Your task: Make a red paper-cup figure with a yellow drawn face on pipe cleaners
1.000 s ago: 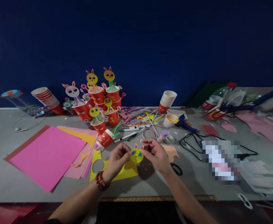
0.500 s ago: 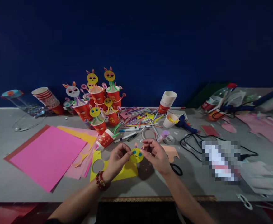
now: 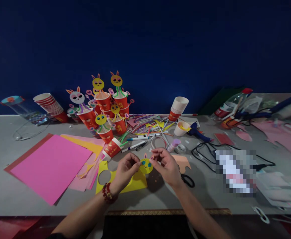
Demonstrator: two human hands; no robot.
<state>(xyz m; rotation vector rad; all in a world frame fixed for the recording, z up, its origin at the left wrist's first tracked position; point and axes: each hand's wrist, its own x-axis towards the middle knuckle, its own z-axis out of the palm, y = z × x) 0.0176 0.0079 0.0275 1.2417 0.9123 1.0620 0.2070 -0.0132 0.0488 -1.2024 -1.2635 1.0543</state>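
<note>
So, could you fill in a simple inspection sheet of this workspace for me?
Surface: grey table, with small scraps on it.
Job's things: yellow rabbit face with blue-green eyes; yellow sheet with a round hole, close by.
Clutter: pink sheet at left; pens and thin coloured sticks strewn beyond the hands; tipped red cup.
Hands: left hand and right hand both hold the rabbit face by its edges.
Cables: black cable looping over the table at right; where it ends is unclear.
Surroundings: dark blue wall behind; other people, nothing seen.
</note>
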